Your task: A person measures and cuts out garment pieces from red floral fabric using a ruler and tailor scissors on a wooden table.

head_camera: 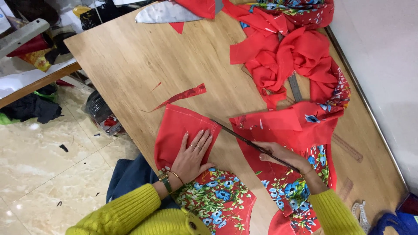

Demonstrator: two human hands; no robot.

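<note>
Red fabric piece (180,130) under flat left hand (191,156), right hand (278,154) gripping scissors (244,138)

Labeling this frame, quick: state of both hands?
Left hand: open, flat on the red fabric piece.
Right hand: closed around the scissors.

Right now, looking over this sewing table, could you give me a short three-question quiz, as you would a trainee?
1. True or false: the left hand lies flat on the red cloth piece.
2. What does the right hand hold? A) scissors B) ruler C) tape measure
3. What colour are the sleeves?

Key:
1. True; its fingers are spread on the cloth.
2. A, the long scissors, blades pointing toward the piece's corner.
3. Yellow-green.
</note>
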